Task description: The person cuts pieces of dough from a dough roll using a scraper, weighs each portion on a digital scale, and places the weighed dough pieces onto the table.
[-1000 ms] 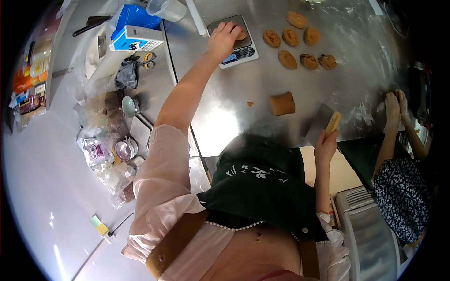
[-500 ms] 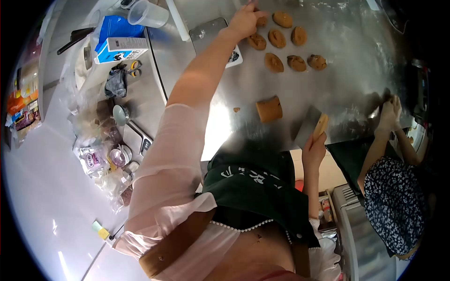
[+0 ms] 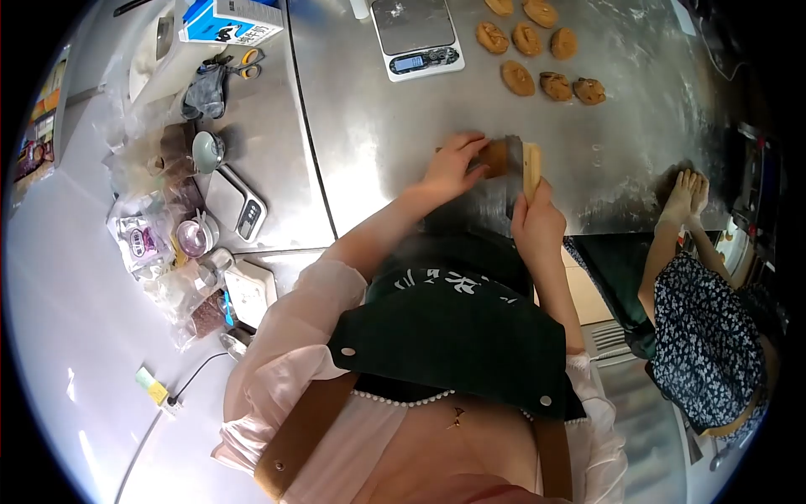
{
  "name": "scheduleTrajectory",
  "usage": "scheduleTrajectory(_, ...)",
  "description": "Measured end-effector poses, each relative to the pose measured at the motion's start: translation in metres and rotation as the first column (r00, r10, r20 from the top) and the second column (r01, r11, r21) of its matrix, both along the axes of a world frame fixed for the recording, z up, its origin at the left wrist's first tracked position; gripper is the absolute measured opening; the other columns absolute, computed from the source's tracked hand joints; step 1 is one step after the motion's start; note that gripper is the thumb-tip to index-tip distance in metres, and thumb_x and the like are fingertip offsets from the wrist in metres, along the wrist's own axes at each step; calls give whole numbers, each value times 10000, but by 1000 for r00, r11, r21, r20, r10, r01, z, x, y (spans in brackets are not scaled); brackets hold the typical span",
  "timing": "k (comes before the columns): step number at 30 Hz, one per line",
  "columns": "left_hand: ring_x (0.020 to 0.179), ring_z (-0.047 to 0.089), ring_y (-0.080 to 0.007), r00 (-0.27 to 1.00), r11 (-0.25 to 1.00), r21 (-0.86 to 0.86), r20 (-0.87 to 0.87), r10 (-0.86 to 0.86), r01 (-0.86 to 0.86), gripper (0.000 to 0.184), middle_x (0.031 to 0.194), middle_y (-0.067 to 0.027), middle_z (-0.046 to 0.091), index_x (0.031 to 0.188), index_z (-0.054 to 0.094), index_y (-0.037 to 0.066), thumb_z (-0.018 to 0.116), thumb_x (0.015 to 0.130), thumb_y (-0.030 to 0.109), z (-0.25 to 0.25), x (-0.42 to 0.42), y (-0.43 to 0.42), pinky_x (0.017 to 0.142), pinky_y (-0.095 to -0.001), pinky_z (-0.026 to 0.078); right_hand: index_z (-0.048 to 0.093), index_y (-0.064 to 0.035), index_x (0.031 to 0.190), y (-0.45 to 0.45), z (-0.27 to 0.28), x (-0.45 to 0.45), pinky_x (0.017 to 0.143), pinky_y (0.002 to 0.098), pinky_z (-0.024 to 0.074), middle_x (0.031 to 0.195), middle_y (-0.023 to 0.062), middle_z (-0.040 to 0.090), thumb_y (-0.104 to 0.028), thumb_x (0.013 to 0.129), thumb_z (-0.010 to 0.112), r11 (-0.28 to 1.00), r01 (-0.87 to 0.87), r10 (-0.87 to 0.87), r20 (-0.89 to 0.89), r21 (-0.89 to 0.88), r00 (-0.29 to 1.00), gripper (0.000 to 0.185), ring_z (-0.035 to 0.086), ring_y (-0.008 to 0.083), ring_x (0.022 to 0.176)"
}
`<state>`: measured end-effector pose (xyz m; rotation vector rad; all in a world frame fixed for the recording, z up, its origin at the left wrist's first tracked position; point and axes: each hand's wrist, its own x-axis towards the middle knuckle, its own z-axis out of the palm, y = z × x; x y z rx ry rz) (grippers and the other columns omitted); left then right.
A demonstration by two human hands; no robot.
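Dough block (image 3: 497, 158) lies between my left hand (image 3: 453, 168) and the scraper (image 3: 514, 155). I judge it dense yet soft, slightly tacky and easily dented; hold it lightly along its sides, fingers flat. Left grip: thumb and fingers parted at the block's left end; from my remote post I cannot tell whether they press. Right grip: right hand (image 3: 539, 220) closed around the wooden handle (image 3: 531, 168), blade at the block's right end. Containers, well left of the left hand: a bowl (image 3: 208, 152), contents unclear to me; a clear bag of brown granules (image 3: 207, 317); a blue-and-white carton (image 3: 231, 21), contents hidden
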<state>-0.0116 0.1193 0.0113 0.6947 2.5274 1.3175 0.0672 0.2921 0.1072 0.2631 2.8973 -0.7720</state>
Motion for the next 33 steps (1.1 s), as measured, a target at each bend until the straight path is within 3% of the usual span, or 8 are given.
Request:
scheduleTrajectory(7,1111,521,-325,999,999,42,-29,27,-26,438,1208,-120,552,1155,571,35,694,738,85,-7,0,3,919,-379,463,404,14,1151,-8,-5,-17,552,465,497,698,191,633,-180,878,532,991,-65,52,116,119,992,359,627,379,603)
scheduleTrajectory(16,1056,521,-331,999,999,36,-42,33,-32,416,1140,-131,562,1103,572,10,690,706,52,-4,-5,3,888,-389,471,400,8,1124,-15,-25,-33,561,482,501,710,186,638,-186,873,539,988,-116,101,149,98,984,346,628,383,601)
scheduleTrajectory(19,1050,523,-330,999,999,13,22,48,-49,433,1136,-146,561,1098,574,10,710,694,79,-6,-9,6,870,-386,476,412,4,1115,-15,-37,-38,558,485,497,705,185,636,-190,873,542,990,-100,86,138,100,987,336,626,383,598)
scheduleTrajectory(22,1064,520,-331,941,990,-91,311,134,-111,459,1133,-165,562,1083,574,-3,738,672,122,-5,-24,19,870,-395,470,425,3,1101,-17,-46,-37,559,492,491,700,188,634,-194,874,543,988,-92,80,105,122,991,323,623,394,602)
scheduleTrajectory(25,1012,509,-357,980,971,-238,196,15,33,454,1054,-188,570,993,568,-9,763,641,202,2,-38,27,903,-410,423,428,1,1107,-10,-46,-36,548,491,487,697,195,632,-203,876,545,993,-54,43,109,101,993,330,618,409,607)
scheduleTrajectory(28,992,513,-361,997,927,-368,38,-63,72,448,1035,-179,559,991,562,-9,753,642,196,15,-25,28,897,-419,419,428,1,1123,0,-38,-20,557,492,489,712,212,634,-210,880,550,995,-63,65,-28,77,997,345,610,433,619)
scheduleTrajectory(31,1035,497,-376,990,972,-196,-21,-139,132,431,1095,-178,519,1035,565,-6,724,661,139,30,-5,8,893,-435,430,430,-2,1144,18,-18,6,583,485,501,727,229,633,-226,894,553,984,179,-179,-55,-7,982,357,613,446,648)
scheduleTrajectory(33,1034,494,-376,959,938,-205,15,-282,279,394,1092,-177,518,1021,564,1,704,675,128,24,1,-4,884,-435,433,428,6,1156,33,-12,8,603,481,507,749,242,632,-232,905,550,956,292,-291,-51,20,955,367,618,450,672)
